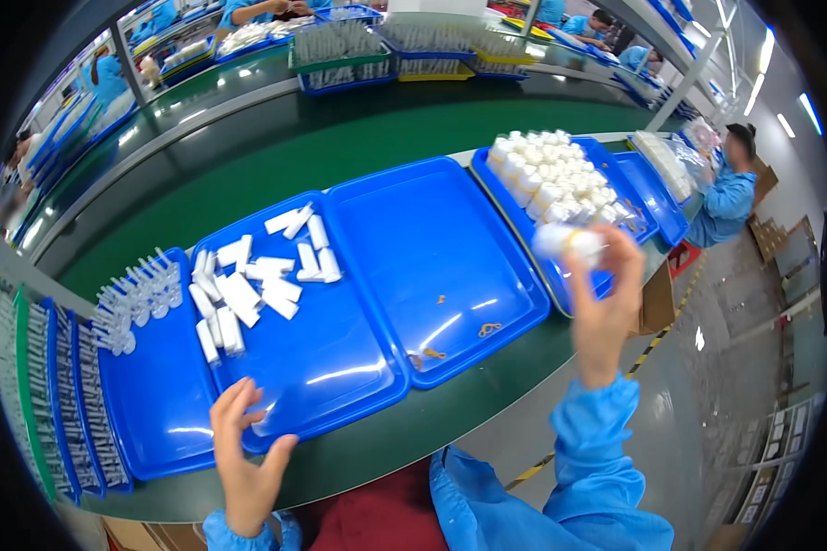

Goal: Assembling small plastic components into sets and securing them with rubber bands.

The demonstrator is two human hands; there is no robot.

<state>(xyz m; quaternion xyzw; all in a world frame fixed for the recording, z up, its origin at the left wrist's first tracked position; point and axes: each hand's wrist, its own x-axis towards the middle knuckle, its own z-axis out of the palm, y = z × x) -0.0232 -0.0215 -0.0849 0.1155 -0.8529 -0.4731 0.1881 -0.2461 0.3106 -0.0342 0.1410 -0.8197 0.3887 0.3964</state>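
Note:
My right hand [606,303] is raised over the right-hand tray, thumb and fingers closed around a small white bundle [565,242] with a yellowish band about it; motion blurs its outline. Just beyond it, many similar white bundles [551,174] are heaped in a blue tray. My left hand [246,459] hangs by the front edge of another blue tray [340,344], thumb and fingers spread, holding nothing. Loose white tube-like pieces [241,292] lie scattered in that tray. The blue tray [413,239] between has a few tan rubber bands [490,329] near its front edge.
At the left, a blue tray [156,404] has clear plastic syringe-like parts [138,298] standing at its back. Stacked trays [60,395] of clear parts are beside it. Behind runs a green conveyor belt [276,151]. A co-worker [730,197] in blue sits at the right.

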